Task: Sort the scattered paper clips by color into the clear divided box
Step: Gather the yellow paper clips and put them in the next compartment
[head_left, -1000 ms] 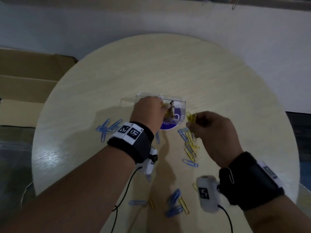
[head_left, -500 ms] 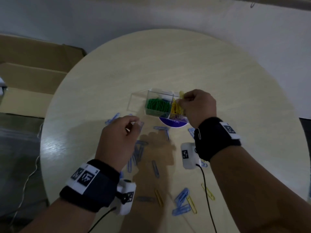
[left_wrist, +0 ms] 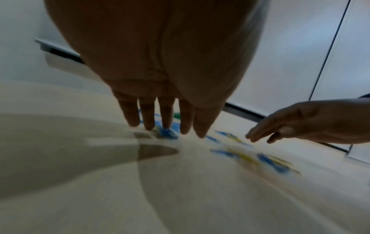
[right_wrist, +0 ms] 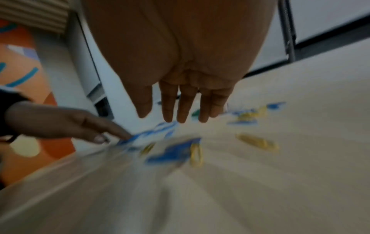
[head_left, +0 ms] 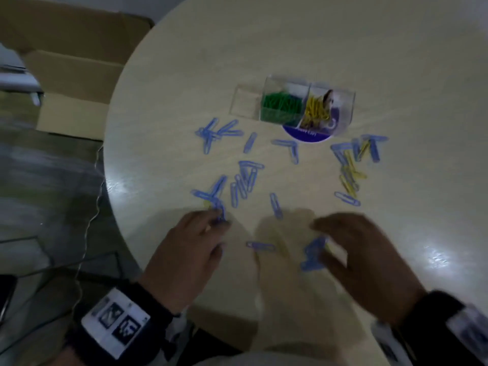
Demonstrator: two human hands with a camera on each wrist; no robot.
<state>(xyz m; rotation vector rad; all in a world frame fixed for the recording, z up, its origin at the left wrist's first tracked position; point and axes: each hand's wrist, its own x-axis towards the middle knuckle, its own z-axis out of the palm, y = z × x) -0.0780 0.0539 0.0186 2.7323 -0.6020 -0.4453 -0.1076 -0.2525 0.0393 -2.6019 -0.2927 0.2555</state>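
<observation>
A round, pale wood counter [head_left: 303, 48] fills the head view, with a cardboard carton [head_left: 74, 75] on the floor off its 10 o'clock edge. The clear box [head_left: 340, 112] stands toward 12 o'clock on a purple disc [head_left: 306, 134]; its open lid lies flat at the box's 9 o'clock side. One compartment holds green clips [head_left: 281, 104], the one to its 3 o'clock holds yellow clips [head_left: 315, 110].

Blue clips [head_left: 241, 180] lie scattered across the counter's middle, one bunch near the lid, another pile lower down. At the box's 4 o'clock a mixed patch of blue and loose yellow clips [head_left: 350, 178] lies together.

The left hand [head_left: 190, 254] is at 7 o'clock, fingers [left_wrist: 148, 117] straight and spread, tips down among a small heap of blue clips; whether it has pinched one is blurred. The right hand [head_left: 364, 262] is at 5 o'clock, fingers [right_wrist: 186, 107] extended and relaxed, hovering just above the counter over a blue cluster [head_left: 313, 253], gripping nothing. A single blue clip [head_left: 260, 245] lies between the two hands. Both wrists wear dark bands [head_left: 121, 326] with printed markers.
</observation>
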